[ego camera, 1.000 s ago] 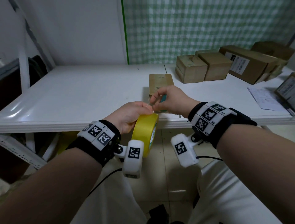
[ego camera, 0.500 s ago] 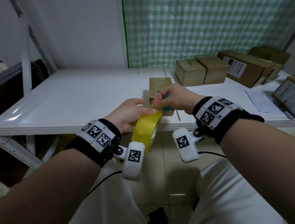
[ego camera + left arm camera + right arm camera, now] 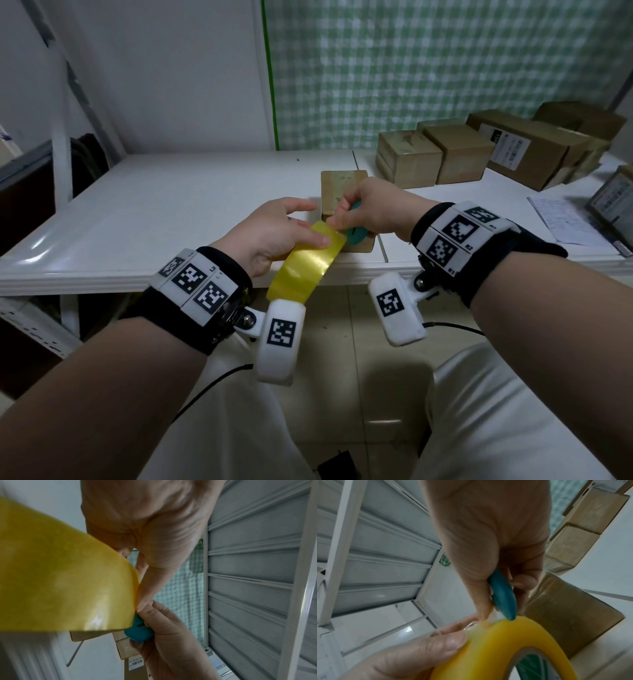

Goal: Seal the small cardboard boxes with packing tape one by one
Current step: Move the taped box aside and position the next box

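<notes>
My left hand (image 3: 284,229) grips a yellow packing tape roll (image 3: 305,267) at the table's front edge, thumb pressed on its outer face; the roll (image 3: 60,581) fills the left wrist view. My right hand (image 3: 363,209) holds a teal cutter (image 3: 356,234) in its curled fingers, while thumb and forefinger pinch at the tape's loose end on top of the roll (image 3: 513,642). The cutter (image 3: 503,595) touches the roll's rim. A small brown cardboard box (image 3: 342,181) stands on the white table (image 3: 171,205) just behind both hands, partly hidden by the right hand.
Several more cardboard boxes (image 3: 431,157) stand in a row at the back right, the larger ones (image 3: 524,150) labelled. Papers (image 3: 561,219) lie at the right edge. A green checked curtain hangs behind. A metal rack (image 3: 61,164) stands at the left.
Both hands and the roll have moved up and forward to the box. The roll has tilted, so its outer face now shows. My left forefinger has straightened.
</notes>
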The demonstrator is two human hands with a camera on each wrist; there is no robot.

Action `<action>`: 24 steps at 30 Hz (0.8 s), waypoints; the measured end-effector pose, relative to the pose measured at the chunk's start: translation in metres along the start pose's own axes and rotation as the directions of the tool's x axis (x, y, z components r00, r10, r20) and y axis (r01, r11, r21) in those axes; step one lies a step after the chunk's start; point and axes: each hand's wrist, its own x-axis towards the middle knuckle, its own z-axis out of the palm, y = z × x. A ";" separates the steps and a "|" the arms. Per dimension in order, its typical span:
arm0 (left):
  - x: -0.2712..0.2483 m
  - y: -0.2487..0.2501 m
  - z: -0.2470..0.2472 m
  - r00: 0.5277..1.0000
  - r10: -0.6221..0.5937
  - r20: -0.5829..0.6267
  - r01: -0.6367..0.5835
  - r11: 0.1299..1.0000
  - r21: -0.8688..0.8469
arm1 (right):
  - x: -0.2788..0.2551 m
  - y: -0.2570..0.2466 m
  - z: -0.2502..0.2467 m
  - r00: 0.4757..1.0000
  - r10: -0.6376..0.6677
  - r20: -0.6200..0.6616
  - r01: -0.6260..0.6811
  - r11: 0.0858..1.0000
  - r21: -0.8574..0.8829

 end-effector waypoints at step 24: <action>0.086 -0.025 -0.022 0.894 0.278 -0.351 0.121 0.604 0.788 | 0.027 0.043 -0.011 0.921 0.181 -0.346 0.009 0.876 0.482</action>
